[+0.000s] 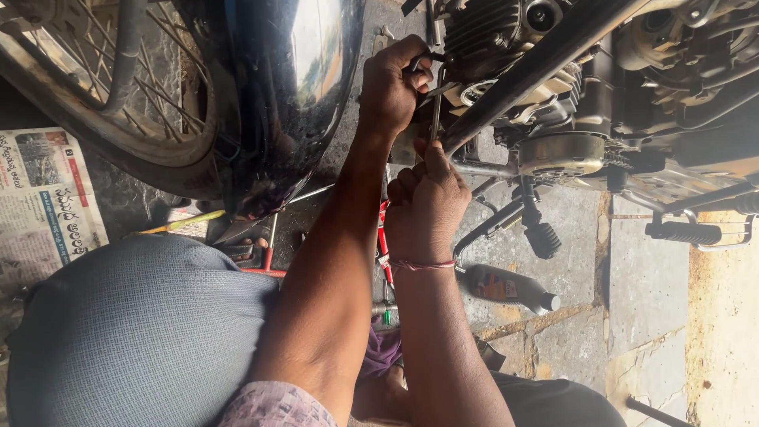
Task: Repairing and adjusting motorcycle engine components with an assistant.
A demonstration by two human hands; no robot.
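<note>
— What fills most of the view?

— A motorcycle (553, 95). Its black mudguard (292, 103) and spoked front wheel (103, 87) are far left, and its engine (569, 150) stretches across the far right over a stone floor (648, 292).

— And the person?

— Seated near the camera, with a knee in grey checked cloth (142, 332) at the near left. Both forearms reach away toward the engine.

— What is the left hand doing?

— The left hand (391, 87) is the farther one, closed tight around a small metal part at the engine's edge. I cannot tell what that part is.

— The right hand?

— The right hand (427, 205) sits nearer, just below the left, closed into a fist around the lower end of a thin metal tool (436, 119). The tool stands nearly upright between the two hands, its upper end at the engine.

— Anything smaller around?

— A dark oil bottle (506, 286) lies on the floor just right of the right wrist. A newspaper (43, 198) lies at the far left edge. A black footpeg (684, 232) juts out at the right, and a few hand tools (253, 249) lie under the mudguard.
</note>
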